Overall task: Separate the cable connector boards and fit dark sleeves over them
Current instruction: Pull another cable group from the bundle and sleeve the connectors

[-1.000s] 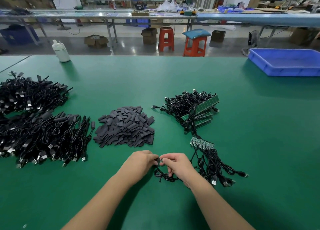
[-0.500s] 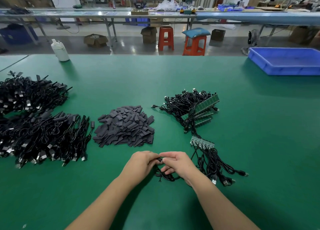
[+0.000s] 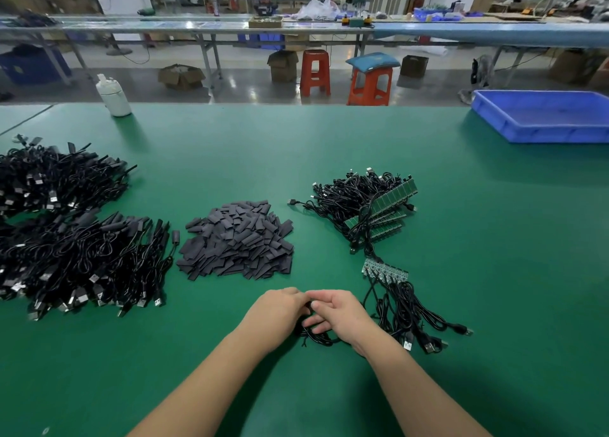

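- Black cable (image 3: 314, 337) loops on the green table (image 3: 461, 354) under my hands; my left hand (image 3: 280, 308) and right hand (image 3: 339, 314) meet fingertip to fingertip, pinching a small dark piece I cannot make out.
- Just right, a short strip of boards (image 3: 385, 269) lies long axis left to right, its cables trailing toward me.
- Beyond, the flat dark sleeves (image 3: 237, 240) sit heaped, pointing every way.
- Further right, longer green board strips (image 3: 392, 202) slant up to the right.
- Sleeved cables (image 3: 75, 255) pile at left.
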`<state>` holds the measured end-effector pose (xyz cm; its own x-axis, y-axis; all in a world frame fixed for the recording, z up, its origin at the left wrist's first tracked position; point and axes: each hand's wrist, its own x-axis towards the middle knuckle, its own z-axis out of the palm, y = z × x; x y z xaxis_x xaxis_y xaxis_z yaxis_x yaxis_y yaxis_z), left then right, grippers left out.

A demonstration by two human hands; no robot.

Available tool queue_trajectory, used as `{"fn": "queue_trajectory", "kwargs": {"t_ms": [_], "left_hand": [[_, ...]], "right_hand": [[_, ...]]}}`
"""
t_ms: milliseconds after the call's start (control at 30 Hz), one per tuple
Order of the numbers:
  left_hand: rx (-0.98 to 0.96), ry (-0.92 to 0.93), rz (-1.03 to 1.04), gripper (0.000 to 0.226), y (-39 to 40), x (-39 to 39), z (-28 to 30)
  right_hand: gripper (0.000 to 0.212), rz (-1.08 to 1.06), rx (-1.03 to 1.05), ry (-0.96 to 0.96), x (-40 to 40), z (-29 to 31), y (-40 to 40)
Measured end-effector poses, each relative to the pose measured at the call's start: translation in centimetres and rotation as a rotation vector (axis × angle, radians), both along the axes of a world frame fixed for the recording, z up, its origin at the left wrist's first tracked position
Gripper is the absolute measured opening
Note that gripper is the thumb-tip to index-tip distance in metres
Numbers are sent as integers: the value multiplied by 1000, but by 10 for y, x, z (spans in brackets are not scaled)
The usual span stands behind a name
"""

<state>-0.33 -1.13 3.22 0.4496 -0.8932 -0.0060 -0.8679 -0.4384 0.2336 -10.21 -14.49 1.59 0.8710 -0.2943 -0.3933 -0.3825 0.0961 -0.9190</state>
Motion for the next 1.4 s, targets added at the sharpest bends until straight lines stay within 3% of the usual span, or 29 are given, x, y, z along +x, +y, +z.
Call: {"fn": "queue_trajectory", "kwargs": {"t_ms": [167, 300, 400, 467, 567, 633, 700, 767, 867, 933, 967, 1067, 1133, 1300, 1400], "left_hand": [[202, -127, -13, 32, -7, -5, 5], [247, -160, -38, 31, -12, -9, 9], [2, -42, -43, 49, -10, -9, 3], [-232, 165, 65, 65, -8, -13, 0], [-505, 472, 291, 55, -7, -22, 0], [-475, 508, 235, 47, -3, -25, -5], [-347, 427, 124, 35, 3, -31, -9], [-318, 315, 112, 23, 7, -32, -13], [-395, 304, 125, 16, 10, -28, -12], [-443, 299, 160, 15, 15, -20, -8], [-474, 294, 204, 15, 19, -13, -5], [-554, 277, 419, 13, 35, 20, 8], [-539, 238, 593, 14, 53, 51, 20], [-374, -61, 943, 25, 115, 137, 45], [-236, -112, 1070, 28, 147, 168, 45]], "right_hand": [[34, 5, 5, -21, 0, 1, 1], [32, 0, 25, -34, -1, 3, 0], [28, -15, 46, -55, 0, 4, 2], [27, -85, 87, -67, 1, 6, 0], [23, -299, 335, -152, 4, 10, -7], [22, -440, 612, -275, 8, 18, -13], [21, -530, 830, -380, 14, 30, -18], [21, -564, 905, -436, 21, 42, -21], [22, -553, 876, -459, 29, 54, -18], [20, -496, 710, -429, 30, 56, -18], [19, -439, 512, -377, 29, 56, -20], [23, -256, -428, -111, 21, 50, -39], [24, -243, -846, -11, 13, 46, -54], [29, -233, -1290, 230, -13, 29, -95], [45, -45, -1335, 364, -22, 18, -112]]}}
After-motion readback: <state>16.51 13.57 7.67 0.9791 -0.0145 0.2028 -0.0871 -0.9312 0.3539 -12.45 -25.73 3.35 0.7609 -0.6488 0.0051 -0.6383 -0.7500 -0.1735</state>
